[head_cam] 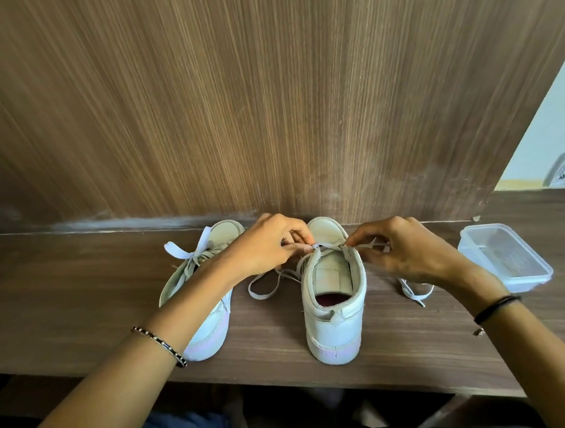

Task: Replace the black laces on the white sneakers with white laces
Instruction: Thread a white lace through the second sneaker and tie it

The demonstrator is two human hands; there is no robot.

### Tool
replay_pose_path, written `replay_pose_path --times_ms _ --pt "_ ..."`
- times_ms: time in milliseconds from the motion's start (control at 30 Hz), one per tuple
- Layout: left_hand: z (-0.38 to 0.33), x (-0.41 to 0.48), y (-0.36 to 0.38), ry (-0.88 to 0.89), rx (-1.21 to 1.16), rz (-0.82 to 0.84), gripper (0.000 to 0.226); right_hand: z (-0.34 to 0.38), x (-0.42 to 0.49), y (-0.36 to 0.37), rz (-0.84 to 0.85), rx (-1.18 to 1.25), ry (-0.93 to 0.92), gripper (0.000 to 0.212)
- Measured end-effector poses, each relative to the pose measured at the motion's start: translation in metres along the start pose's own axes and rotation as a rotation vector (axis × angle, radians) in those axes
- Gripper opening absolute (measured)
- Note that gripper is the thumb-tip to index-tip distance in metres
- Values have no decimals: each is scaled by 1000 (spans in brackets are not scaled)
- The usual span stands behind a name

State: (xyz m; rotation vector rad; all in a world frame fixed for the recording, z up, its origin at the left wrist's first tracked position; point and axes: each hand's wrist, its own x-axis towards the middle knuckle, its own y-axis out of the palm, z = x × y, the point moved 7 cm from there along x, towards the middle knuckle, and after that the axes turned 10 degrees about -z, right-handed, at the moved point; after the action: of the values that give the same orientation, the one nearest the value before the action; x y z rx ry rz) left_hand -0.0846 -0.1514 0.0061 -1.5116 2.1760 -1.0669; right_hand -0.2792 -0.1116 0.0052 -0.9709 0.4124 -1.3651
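Two white sneakers stand heel-towards-me on a brown wooden shelf [83, 306]. The left sneaker [200, 303] leans to the left and carries a tied white bow [184, 248]. The right sneaker [335, 302] stands upright with a white lace [325, 246] threaded across its top eyelets. My left hand [266, 244] pinches that lace at the shoe's left upper edge. My right hand [404, 250] pinches it at the right upper edge. Loose lace ends trail on the shelf at both sides of the shoe [265, 288] [413, 292]. No black lace is in view.
A clear plastic container [506, 257] sits on the shelf to the right of my right hand. A wood-grain wall [268, 100] rises right behind the shoes. The shelf's front edge runs below the heels, with dark space under it.
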Motion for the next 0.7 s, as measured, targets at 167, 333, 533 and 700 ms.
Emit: replay_pose_path --times_ms 167,333,533,700 --pt "-4 -4 4 190 163 -24 5 5 0 1 -7 -14 -16 17" --pt "2 -6 5 70 -27 -2 6 8 -1 1 -10 11 -8 14" --pt "7 -4 9 -19 -113 38 8 10 0 2 -50 -33 52 9" --pt "4 -2 8 71 31 3 4 6 0 8 6 -32 111 12"
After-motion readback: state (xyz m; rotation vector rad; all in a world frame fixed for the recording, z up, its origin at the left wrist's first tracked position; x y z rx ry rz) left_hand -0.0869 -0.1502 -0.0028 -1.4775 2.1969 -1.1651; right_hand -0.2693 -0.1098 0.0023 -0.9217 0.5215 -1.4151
